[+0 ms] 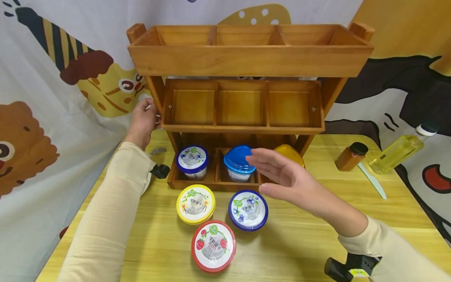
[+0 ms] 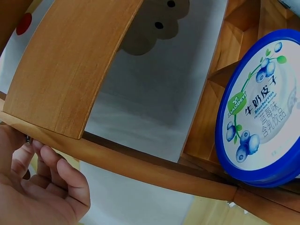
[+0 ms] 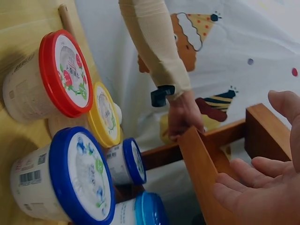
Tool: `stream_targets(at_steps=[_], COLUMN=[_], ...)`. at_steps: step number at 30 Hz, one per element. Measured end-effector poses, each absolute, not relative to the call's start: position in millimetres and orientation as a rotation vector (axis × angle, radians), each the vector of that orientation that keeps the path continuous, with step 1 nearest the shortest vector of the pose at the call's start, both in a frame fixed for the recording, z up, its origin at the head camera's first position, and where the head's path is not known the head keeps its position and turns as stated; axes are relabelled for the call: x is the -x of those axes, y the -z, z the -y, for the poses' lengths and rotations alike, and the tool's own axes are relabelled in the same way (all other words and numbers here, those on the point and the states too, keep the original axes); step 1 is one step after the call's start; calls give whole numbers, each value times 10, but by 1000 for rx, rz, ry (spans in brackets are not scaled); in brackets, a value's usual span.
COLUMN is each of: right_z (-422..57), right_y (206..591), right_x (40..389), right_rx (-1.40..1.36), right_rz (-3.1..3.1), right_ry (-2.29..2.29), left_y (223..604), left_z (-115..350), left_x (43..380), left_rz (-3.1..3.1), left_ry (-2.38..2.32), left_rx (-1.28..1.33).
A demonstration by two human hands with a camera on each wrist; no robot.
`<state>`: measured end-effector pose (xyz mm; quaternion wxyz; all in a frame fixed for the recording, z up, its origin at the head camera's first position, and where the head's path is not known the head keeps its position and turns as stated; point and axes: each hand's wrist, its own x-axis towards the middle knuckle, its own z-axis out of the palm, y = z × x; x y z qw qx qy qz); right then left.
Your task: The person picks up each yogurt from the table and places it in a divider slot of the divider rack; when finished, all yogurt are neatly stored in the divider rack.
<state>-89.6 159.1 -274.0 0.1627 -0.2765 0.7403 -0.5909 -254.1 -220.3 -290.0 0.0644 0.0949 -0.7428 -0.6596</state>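
Note:
A three-tier wooden rack (image 1: 246, 60) stands at the back of the table. My left hand (image 1: 142, 121) grips its left side at the middle tier, fingers (image 2: 56, 164) against the wooden rail (image 2: 140, 161). My right hand (image 1: 282, 176) hovers open, palm (image 3: 262, 187) empty, in front of the bottom tier. That tier holds a blue-lid cup (image 1: 192, 160), a light-blue-lid cup (image 1: 239, 159) and a yellow-lid cup (image 1: 290, 153) partly hidden by my hand. On the table in front stand a yellow-lid cup (image 1: 195, 203), a blue-lid cup (image 1: 248, 209) and a red-lid cup (image 1: 213, 244).
A brown jar (image 1: 350, 156), an oil bottle (image 1: 398, 150) and a white knife (image 1: 373, 180) lie at the right of the yellow table (image 1: 299, 243). A fork (image 1: 158, 150) lies left of the rack. Cartoon cloth (image 1: 53, 117) hangs behind and left. The upper two tiers hold nothing.

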Motion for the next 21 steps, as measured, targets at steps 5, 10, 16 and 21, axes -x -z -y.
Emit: stream_targets(at_steps=[5, 10, 16, 21], right_z=[-1748, -1889, -2008, -2052], right_y=[2824, 3009, 3286, 3487], right_x=[810, 729, 640, 606], right_rx=[801, 777, 728, 700], right_rz=[-2085, -2034, -1929, -1900], right_ry=[1750, 1835, 1966, 2008], left_y=[2907, 2901, 2890, 2908], left_z=[2209, 2214, 2209, 2211], left_x=[2548, 2540, 2539, 2542], left_rz=[2242, 2246, 2238, 2250], left_ry=[1998, 2001, 2014, 2000], left_rx=[-284, -291, -288, -287])
